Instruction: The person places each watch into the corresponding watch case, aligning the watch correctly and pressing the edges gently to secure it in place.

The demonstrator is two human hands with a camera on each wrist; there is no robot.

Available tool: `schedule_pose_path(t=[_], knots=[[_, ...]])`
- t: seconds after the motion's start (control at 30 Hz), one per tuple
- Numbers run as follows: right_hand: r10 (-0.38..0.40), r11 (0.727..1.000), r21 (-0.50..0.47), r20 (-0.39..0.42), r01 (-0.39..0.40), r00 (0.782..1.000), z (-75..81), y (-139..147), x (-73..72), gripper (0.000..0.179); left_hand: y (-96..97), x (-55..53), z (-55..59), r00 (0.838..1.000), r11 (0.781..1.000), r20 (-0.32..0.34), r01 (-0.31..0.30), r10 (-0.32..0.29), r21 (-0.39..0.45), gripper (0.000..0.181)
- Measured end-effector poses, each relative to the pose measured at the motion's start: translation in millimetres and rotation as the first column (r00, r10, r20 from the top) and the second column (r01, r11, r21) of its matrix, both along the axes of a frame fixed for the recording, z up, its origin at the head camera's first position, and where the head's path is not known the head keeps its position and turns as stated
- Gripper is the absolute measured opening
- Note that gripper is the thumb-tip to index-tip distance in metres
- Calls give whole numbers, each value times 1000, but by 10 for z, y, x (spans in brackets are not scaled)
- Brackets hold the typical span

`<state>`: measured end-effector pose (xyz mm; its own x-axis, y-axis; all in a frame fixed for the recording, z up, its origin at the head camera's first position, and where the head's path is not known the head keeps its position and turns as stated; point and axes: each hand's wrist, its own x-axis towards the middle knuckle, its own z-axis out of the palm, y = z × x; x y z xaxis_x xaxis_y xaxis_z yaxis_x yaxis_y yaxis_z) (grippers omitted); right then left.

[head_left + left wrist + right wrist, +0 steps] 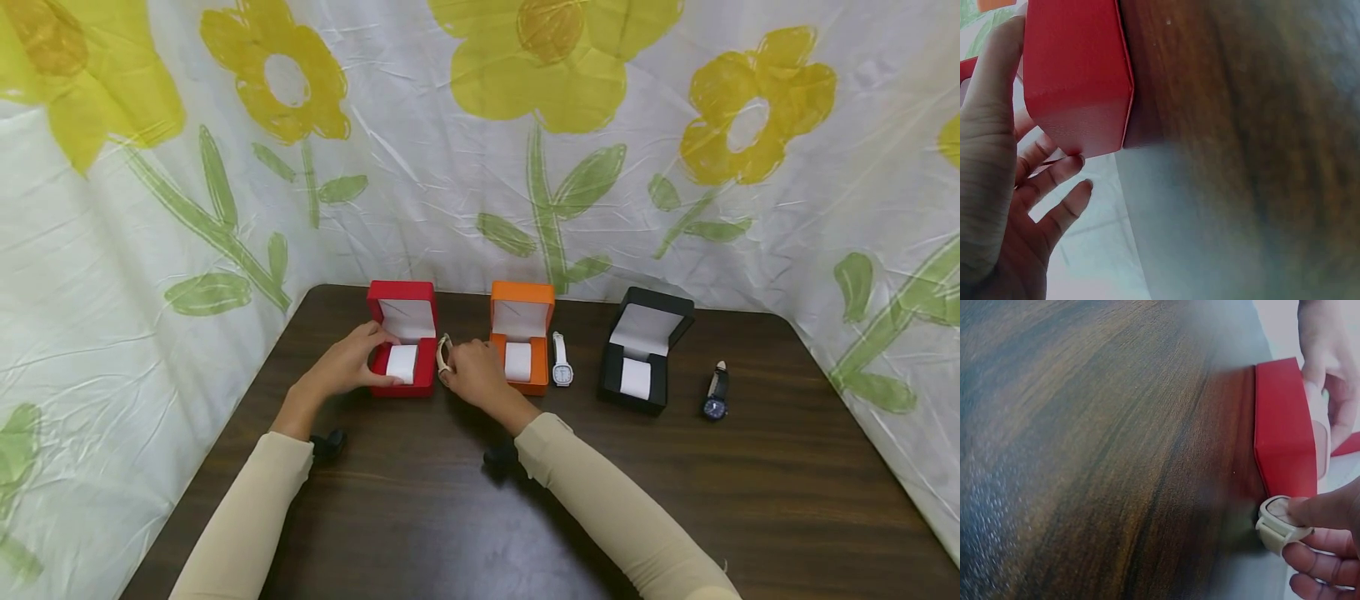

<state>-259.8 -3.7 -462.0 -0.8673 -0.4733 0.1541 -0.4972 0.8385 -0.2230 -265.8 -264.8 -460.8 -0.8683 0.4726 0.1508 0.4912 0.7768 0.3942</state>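
A red watch box point(425, 367) stands with its lid up on the table, a white cushion point(401, 363) inside. My left hand point(351, 360) grips this box from its left, thumb at the front and fingers reaching toward the lid side; in the left wrist view some fingertips point(1074, 164) show by the box's side wall. Just right of the box, my right hand point(480, 372) pinches a cream-coloured watch point(442, 357) between thumb and fingers. The right wrist view shows the watch's round-edged case point(1277, 512) close to the red box's corner, the thumb over its face.
An open orange watch box point(538, 367) with a white cushion stands right of my right hand, a white watch point(561, 362) beside it. Farther right are an open black watch box point(645, 400) and a dark watch point(716, 396). A flowered curtain point(420, 208) hangs behind the table.
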Motion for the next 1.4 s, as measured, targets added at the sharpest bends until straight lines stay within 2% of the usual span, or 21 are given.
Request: schedule_pose_path(t=[0.1,0.27,0.5,0.63,1.0,1.13,1.4], knots=[[-3,1000,-11,6,3,1000,10,-1,7,30,3,1,-1,999,1000,-38,20,-20,-11,66],[-11,1000,-11,7,11,1000,20,0,15,29,30,3,51,998,998,-57,21,-25,-62,66],[-24,1000,-18,9,25,1000,26,9,30,25,83,15,102,998,997,-47,42,-45,-66,65],[-14,999,-34,9,14,1000,28,27,41,26,90,28,92,998,998,-45,38,-41,-57,64],[-25,988,-154,11,26,1000,61,110,85,15,85,53,88,999,999,-44,7,-9,-47,65],[-18,977,-212,8,19,1000,73,137,116,15,77,62,87,999,998,-36,-11,8,-60,69],[-14,948,-318,-5,12,1000,137,220,197,14,84,84,93,997,997,-73,-21,15,-78,71]])
